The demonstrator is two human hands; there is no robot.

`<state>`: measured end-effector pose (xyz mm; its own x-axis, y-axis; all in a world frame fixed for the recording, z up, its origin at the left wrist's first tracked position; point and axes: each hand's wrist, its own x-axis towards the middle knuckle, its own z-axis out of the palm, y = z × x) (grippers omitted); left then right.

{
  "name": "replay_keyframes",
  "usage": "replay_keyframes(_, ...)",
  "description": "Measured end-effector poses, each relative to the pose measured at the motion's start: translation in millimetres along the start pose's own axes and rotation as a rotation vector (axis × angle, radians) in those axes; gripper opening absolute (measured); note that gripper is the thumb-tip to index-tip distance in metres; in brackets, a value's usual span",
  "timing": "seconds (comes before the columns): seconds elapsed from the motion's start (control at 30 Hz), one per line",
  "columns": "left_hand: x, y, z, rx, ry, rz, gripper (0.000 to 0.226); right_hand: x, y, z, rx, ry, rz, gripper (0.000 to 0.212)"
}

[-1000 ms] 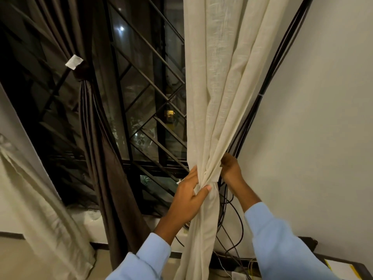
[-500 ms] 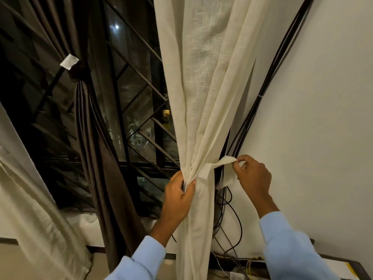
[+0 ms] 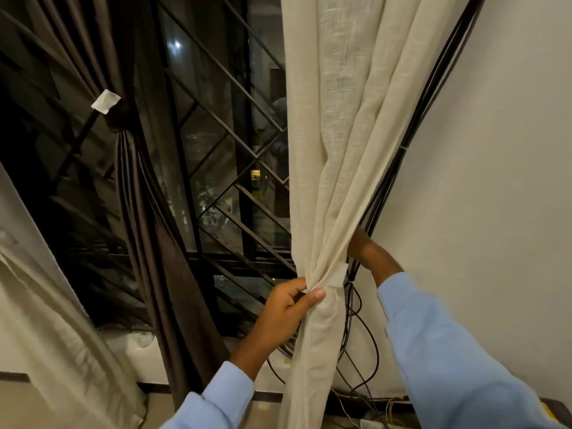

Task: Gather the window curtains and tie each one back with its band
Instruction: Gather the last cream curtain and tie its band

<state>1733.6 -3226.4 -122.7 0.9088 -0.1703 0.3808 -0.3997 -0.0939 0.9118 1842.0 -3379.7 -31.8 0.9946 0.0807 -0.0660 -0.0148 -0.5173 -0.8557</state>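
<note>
Our left hand (image 3: 288, 308) grips the gathered cream curtain (image 3: 334, 150) at its waist, fingers curled behind and thumb pressed across the front just under the band (image 3: 336, 274). Our right hand (image 3: 366, 247) reaches behind the folds; we cannot tell its grip. We count three curtains: this one by the wall (image 3: 495, 181), a brown curtain (image 3: 154, 243) cinched at a white tab (image 3: 105, 101), and a pale curtain (image 3: 46, 335) far left.
</note>
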Motion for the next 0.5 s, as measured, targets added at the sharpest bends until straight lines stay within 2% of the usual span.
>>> replay_keyframes(0.13, 3.3, -7.3, -1.0, -0.145, 0.026, -0.091, 0.026, -6.5, -4.9, 7.7, 0.249, -0.070, 0.162, 0.051)
replay_keyframes(0.27, 10.4, -9.5, 5.2, -0.347, 0.183, -0.237, 0.053, -6.8, -5.5, 8.0, 0.474, -0.017, 0.323, 0.038)
replay_keyframes(0.33, 11.6, -12.8, 6.3, -0.385, 0.301, -0.285, 0.063, -8.2, -9.2, 9.2, 0.483, -0.001, 0.319, 0.036)
replay_keyframes(0.4, 12.1, -17.2, 6.9, -0.423, 0.393, -0.313, 0.073, -6.6, -9.6, 9.8, 0.506, 0.026, 0.310, 0.040)
replay_keyframes(0.5, 13.7, -22.0, 5.2, -0.607, 0.466, -0.385, 0.086, -11.8, -13.8, 10.9, 0.558, 0.050, 0.354, 0.044)
